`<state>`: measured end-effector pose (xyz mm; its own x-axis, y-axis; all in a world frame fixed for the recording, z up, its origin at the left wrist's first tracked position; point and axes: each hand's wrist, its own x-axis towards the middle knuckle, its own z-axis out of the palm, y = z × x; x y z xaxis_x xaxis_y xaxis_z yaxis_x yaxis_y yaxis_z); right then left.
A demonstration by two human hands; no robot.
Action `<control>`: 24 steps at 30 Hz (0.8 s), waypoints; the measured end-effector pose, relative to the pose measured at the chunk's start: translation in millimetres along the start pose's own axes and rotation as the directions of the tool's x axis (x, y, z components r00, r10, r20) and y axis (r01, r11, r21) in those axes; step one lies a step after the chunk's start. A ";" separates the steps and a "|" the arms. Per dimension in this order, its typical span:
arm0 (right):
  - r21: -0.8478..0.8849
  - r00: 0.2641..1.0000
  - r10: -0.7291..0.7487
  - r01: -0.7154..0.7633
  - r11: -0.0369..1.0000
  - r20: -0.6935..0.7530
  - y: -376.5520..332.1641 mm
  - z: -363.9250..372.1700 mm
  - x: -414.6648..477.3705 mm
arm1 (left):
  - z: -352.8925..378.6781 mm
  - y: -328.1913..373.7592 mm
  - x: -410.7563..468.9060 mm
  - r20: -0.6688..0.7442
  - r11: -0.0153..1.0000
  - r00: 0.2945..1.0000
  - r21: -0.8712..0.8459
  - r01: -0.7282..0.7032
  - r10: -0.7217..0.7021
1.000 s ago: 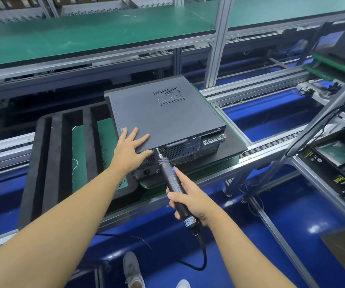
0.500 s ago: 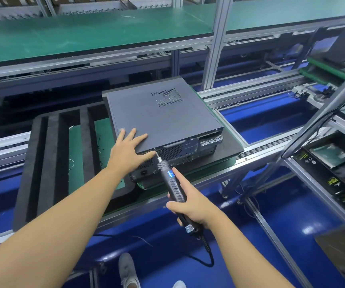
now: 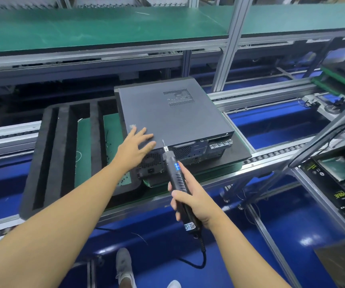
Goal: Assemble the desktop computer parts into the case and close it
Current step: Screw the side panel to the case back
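A dark grey desktop computer case (image 3: 173, 115) lies flat on a black pad (image 3: 236, 154) with its cover on and its rear ports facing me. My left hand (image 3: 134, 148) hovers with spread fingers over the cover's near left corner, slightly blurred. My right hand (image 3: 192, 200) grips a black electric screwdriver (image 3: 175, 179). The screwdriver's bit points up at the near rear edge of the case, just beside the left hand's fingers. A coiled cable hangs from the tool's end.
A black foam tray (image 3: 63, 154) with long slots sits left of the case on the conveyor rails. Green mats cover the upper shelf (image 3: 105, 28). Boxed parts (image 3: 337, 177) lie on a rack at the right. A slanted grey bar (image 3: 333, 125) crosses the right side.
My left hand has lifted off the cover's corner and drawn back a little. The screwdriver has pulled slightly away from the case's rear edge and tilted more upright.
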<state>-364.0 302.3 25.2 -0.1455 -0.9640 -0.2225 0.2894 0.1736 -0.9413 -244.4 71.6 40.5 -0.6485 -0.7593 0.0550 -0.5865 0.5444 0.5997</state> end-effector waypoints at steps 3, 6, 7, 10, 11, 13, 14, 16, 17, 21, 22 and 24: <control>0.084 0.998 0.028 -0.032 0.996 0.053 -1.7 17.4 17.1 | -7.6 -21.8 -31.1 -0.198 0.988 0.978 -0.150 0.039 -0.069; 0.090 0.993 0.058 -0.067 0.994 0.102 0.9 42.6 37.3 | -12.7 -47.0 -72.6 -0.294 0.967 0.935 -0.214 0.136 -0.197; 0.082 0.990 0.073 -0.083 0.993 0.121 2.7 53.3 43.8 | -14.0 -57.3 -86.4 -0.283 0.962 0.934 -0.221 0.159 -0.219; 0.029 0.977 0.122 -0.129 0.991 0.173 6.8 90.5 60.6 | -25.5 -84.4 -121.7 -0.225 0.891 0.909 -0.378 0.250 -0.351; 0.005 0.972 0.136 -0.140 0.990 0.193 7.8 103.8 65.9 | -32.6 -90.7 -130.3 -0.196 0.829 0.888 -0.485 0.280 -0.415; -0.046 0.957 0.167 -0.161 0.986 0.238 9.5 132.3 75.4 | -48.7 -103.5 -145.5 -0.127 0.679 0.847 -0.663 0.315 -0.517; -0.075 0.948 0.182 -0.168 0.983 0.259 10.6 146.4 79.8 | -56.1 -111.2 -153.9 -0.087 0.616 0.834 -0.716 0.328 -0.545; -0.138 0.930 0.205 -0.170 0.976 0.304 13.2 175.0 88.0 | -70.1 -124.9 -173.3 -0.001 0.500 0.822 -0.795 0.345 -0.570; -0.169 0.919 0.217 -0.169 0.971 0.328 15.6 189.8 92.1 | -76.8 -131.0 -184.2 0.043 0.427 0.823 -0.838 0.339 -0.566; -0.297 0.878 0.268 -0.153 0.942 0.396 33.9 256.5 108.8 | -104.6 -159.1 -232.0 0.145 0.075 0.850 -0.975 0.211 -0.507; -0.331 0.875 0.273 -0.139 0.933 0.400 40.9 274.9 112.2 | -111.8 -167.2 -245.9 0.160 0.015 0.848 -0.981 0.194 -0.505; -0.380 0.863 0.281 -0.114 0.918 0.420 56.2 313.4 116.1 | -123.9 -185.9 -275.9 0.180 -0.054 0.842 -0.983 0.177 -0.508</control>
<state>-68.1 137.1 26.0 0.3528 -0.8677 -0.3502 -0.0774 0.3459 -0.9351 103.6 135.6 12.8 -0.3355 -0.8519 -0.4022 0.3937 -0.5147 0.7617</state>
